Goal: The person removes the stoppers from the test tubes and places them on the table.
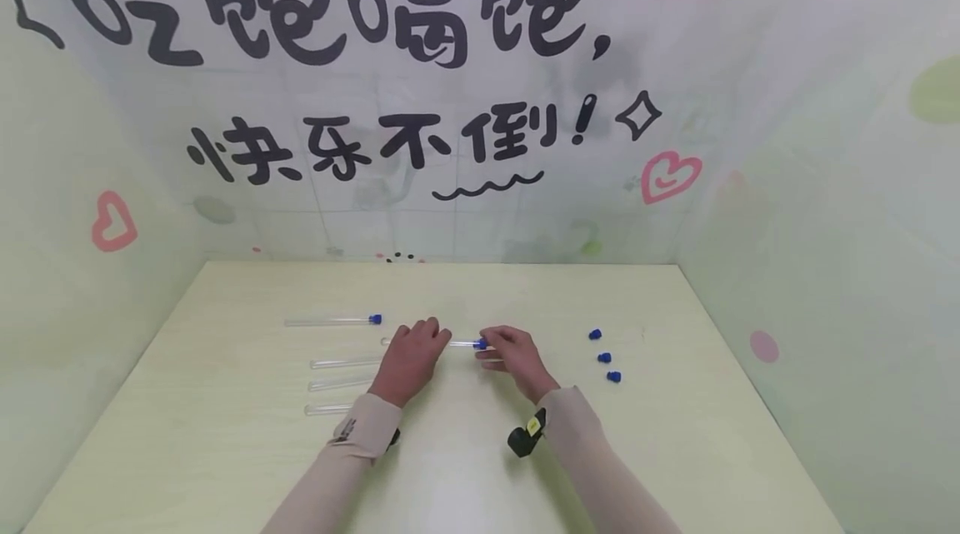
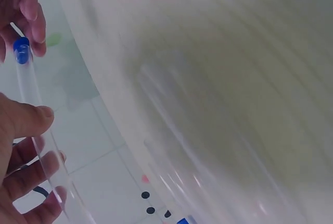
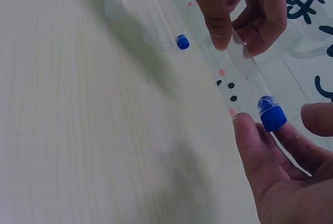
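My left hand [image 1: 412, 361] holds a clear test tube [image 2: 30, 86] between thumb and fingers, raised over the table. A blue cap [image 3: 272, 117] sits in the tube's right-hand end. Around that cap is my right hand [image 1: 519, 357], its fingers [image 3: 250, 135] spread apart, with a gap on either side of the cap in the right wrist view. Beyond the left hand lies another tube [image 1: 330, 321] with a blue cap [image 1: 376, 319] on its end. Several uncapped tubes [image 1: 330, 385] lie left of the left hand, their right ends hidden behind the hand and sleeve.
Three loose blue caps [image 1: 604, 357] lie in a column on the right of the pale wooden table [image 1: 675, 451]. Printed wall panels [image 1: 450, 226] enclose the table at the back and both sides. A dark wrist camera [image 1: 525, 436] hangs by the right sleeve.
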`<move>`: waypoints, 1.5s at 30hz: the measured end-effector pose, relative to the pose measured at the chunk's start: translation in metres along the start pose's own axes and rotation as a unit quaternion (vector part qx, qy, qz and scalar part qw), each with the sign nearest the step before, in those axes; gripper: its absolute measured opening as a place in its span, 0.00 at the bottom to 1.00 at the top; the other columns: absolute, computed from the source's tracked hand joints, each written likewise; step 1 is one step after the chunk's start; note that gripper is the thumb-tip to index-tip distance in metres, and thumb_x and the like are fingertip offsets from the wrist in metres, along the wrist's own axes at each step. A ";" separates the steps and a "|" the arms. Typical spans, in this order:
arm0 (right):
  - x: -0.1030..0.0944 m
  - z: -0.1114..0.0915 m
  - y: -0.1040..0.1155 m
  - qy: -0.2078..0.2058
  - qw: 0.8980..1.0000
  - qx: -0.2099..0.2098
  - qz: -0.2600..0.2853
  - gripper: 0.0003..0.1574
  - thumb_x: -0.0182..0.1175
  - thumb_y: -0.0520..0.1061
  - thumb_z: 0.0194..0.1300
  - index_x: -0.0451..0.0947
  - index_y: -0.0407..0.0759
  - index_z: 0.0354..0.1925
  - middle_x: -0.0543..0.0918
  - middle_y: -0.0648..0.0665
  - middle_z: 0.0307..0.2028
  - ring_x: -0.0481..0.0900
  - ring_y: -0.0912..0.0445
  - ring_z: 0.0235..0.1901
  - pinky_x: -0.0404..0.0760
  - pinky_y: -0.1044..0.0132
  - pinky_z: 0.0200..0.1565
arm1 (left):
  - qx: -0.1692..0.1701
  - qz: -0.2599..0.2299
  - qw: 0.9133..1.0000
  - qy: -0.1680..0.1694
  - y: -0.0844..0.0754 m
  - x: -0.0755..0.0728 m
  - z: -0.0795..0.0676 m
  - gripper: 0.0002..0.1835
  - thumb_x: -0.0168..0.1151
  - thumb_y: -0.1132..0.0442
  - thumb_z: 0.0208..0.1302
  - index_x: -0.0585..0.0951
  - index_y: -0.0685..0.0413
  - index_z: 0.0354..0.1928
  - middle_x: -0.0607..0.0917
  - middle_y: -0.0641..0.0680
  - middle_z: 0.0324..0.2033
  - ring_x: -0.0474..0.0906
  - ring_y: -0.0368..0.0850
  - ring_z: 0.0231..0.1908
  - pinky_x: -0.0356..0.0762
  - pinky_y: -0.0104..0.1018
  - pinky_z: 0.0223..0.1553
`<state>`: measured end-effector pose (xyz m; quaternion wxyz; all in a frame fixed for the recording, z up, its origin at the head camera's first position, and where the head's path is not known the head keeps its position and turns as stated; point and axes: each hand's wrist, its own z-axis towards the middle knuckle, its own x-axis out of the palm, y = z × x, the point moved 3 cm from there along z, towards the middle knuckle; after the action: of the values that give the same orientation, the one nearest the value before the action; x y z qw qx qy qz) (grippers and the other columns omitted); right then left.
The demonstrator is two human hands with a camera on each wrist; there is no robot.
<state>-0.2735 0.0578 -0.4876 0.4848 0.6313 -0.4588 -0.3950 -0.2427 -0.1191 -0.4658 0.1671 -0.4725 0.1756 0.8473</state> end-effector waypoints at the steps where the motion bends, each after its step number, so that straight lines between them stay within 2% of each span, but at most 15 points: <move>1: 0.000 0.000 0.000 0.001 1.000 0.004 0.003 0.23 0.50 0.46 0.72 0.72 0.30 0.56 0.80 0.37 0.48 0.84 0.51 0.43 0.83 0.61 0.46 | 0.003 -0.001 1.000 -0.002 -0.001 0.000 0.000 0.10 0.66 0.71 0.53 0.77 0.52 0.36 0.77 0.51 0.29 0.76 0.45 0.28 0.73 0.38 0.28; 6: -0.001 -0.001 0.000 0.010 1.000 0.004 0.014 0.22 0.52 0.43 0.70 0.72 0.27 0.55 0.81 0.38 0.45 0.84 0.57 0.38 0.83 0.64 0.45 | 0.011 0.000 1.000 -0.012 -0.003 0.000 0.001 0.10 0.66 0.71 0.53 0.76 0.51 0.35 0.76 0.51 0.28 0.74 0.45 0.27 0.71 0.37 0.27; 12: -0.002 -0.003 0.002 0.015 1.000 -0.014 0.021 0.21 0.55 0.35 0.66 0.70 0.23 0.54 0.81 0.36 0.43 0.83 0.59 0.37 0.82 0.65 0.47 | 0.018 0.007 1.000 -0.017 -0.006 -0.003 0.001 0.10 0.66 0.71 0.52 0.76 0.51 0.34 0.75 0.51 0.27 0.74 0.44 0.26 0.70 0.36 0.25; 22: -0.002 -0.006 0.004 0.019 0.999 -0.020 0.018 0.20 0.56 0.33 0.65 0.70 0.22 0.53 0.80 0.36 0.42 0.83 0.60 0.37 0.82 0.66 0.47 | 0.022 0.013 1.000 -0.010 -0.005 -0.006 0.001 0.12 0.66 0.71 0.51 0.76 0.52 0.35 0.76 0.51 0.28 0.74 0.44 0.26 0.70 0.36 0.25; 26: -0.003 -0.005 0.004 0.023 0.999 -0.034 0.015 0.19 0.56 0.32 0.64 0.71 0.21 0.52 0.80 0.36 0.42 0.83 0.60 0.36 0.82 0.66 0.47 | 0.021 0.013 1.000 -0.002 -0.004 -0.006 0.000 0.13 0.67 0.72 0.49 0.75 0.52 0.35 0.76 0.51 0.29 0.74 0.44 0.27 0.70 0.36 0.26; 33: -0.003 -0.006 0.005 0.006 0.998 -0.057 -0.024 0.15 0.58 0.31 0.62 0.76 0.24 0.48 0.82 0.35 0.41 0.84 0.59 0.35 0.82 0.66 0.45 | 0.032 0.006 0.999 -0.007 -0.006 -0.010 0.002 0.14 0.69 0.73 0.46 0.75 0.54 0.34 0.78 0.51 0.30 0.76 0.45 0.29 0.72 0.37 0.29; 38: -0.004 -0.008 0.006 -0.014 0.995 -0.090 -0.037 0.14 0.58 0.30 0.60 0.77 0.24 0.46 0.82 0.34 0.42 0.85 0.57 0.35 0.83 0.65 0.45 | 0.040 -0.003 0.999 -0.007 -0.006 -0.011 0.005 0.13 0.68 0.73 0.47 0.76 0.56 0.35 0.79 0.53 0.31 0.77 0.46 0.30 0.73 0.37 0.30; 45: -0.007 -0.009 0.006 -0.028 0.990 -0.125 -0.055 0.14 0.60 0.29 0.60 0.78 0.27 0.45 0.83 0.33 0.42 0.86 0.51 0.40 0.83 0.63 0.45 | 0.043 -0.041 0.998 0.006 -0.004 -0.013 0.007 0.13 0.68 0.75 0.49 0.78 0.58 0.37 0.80 0.54 0.31 0.78 0.45 0.31 0.78 0.35 0.33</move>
<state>-0.2684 0.0660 -0.4795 0.5244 0.5789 -0.3836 -0.4926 -0.2394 -0.1135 -0.4515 0.2213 -0.4771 0.1934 0.8283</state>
